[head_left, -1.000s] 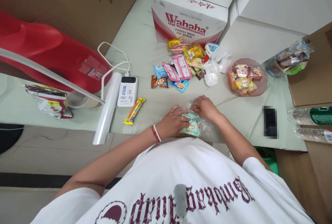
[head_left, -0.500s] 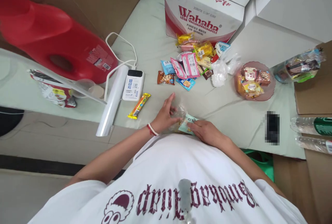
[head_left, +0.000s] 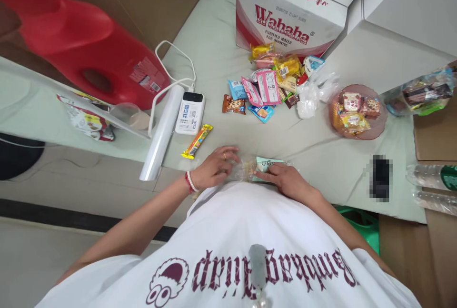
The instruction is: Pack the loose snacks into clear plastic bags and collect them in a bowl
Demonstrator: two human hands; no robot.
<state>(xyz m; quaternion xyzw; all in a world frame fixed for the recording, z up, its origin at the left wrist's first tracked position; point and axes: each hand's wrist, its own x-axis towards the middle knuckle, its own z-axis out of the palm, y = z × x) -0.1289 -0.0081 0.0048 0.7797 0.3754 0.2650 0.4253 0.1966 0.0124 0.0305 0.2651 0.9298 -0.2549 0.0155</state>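
At the table edge, close to the white shirt, a mint-green snack packet [head_left: 266,161] lies in or on clear plastic [head_left: 244,170]. My right hand [head_left: 287,178] lies over this packet, fingers bent on it and the index finger stretched to the left across its lower edge. My left hand [head_left: 214,167] is at the left end of the clear plastic, fingers curled and thumb close to them; they appear to pinch its edge, though the contact is partly hidden. A yellow snack bar [head_left: 197,141] lies beyond my left hand.
A pile of wrapped snacks [head_left: 267,86] sits before the Wahaba-style water carton [head_left: 282,27]. Right of it are a crumpled clear bag [head_left: 307,101] and a pink bowl [head_left: 378,120] of snacks. Left are a power bank [head_left: 190,115], a film roll [head_left: 160,132] and a red jug [head_left: 117,77].
My left hand has drawn left and lower, its fingers more curled, and the clear plastic stretches out flatter. My right hand stays on the packet, which now lies more level.
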